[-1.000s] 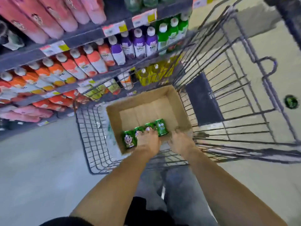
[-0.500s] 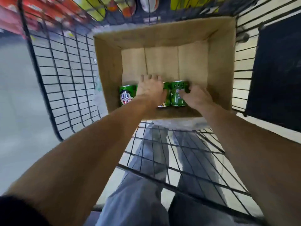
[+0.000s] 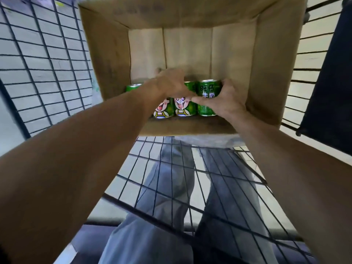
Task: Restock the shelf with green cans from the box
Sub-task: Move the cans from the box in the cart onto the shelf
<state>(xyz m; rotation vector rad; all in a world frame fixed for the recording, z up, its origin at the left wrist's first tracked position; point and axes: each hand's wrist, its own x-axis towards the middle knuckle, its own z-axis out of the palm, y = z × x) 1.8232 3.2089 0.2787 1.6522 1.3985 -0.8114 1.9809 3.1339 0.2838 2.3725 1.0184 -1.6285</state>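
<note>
Reaching: both hands down into an open cardboard box (image 3: 270, 63), onto a row of green cans (image 3: 185, 108) at its near wall
Left hand (image 3: 171, 83): laid over the tops of the middle cans, fingers curled down behind them and thumb at the front, holding that part of the row
Right hand (image 3: 224, 101): wrapped round the rightmost can (image 3: 206, 98), thumb across its front face, fingers curled over its far right side, gripping it
Rightmost can: upright, green with light characters on the label, top rim visible just above the right thumb
Cans under the left hand: upright, side by side and touching, cartoon faces on the labels showing below the palm; the one next to the right-hand grip touches the rightmost can
Far-left can (image 3: 133, 87): just left of the left wrist, only its green top rim and shoulder visible, the rest hidden behind the forearm
Count of cans: cannot tell exactly, hands and forearm cover part of the row
Beyond the grip: bare cardboard floor of the box
Around the box: black wire cart (image 3: 47, 60), mesh on both sides and below the forearms
Below the forearms: legs in grey-blue trousers (image 3: 171, 183) seen through the mesh
</note>
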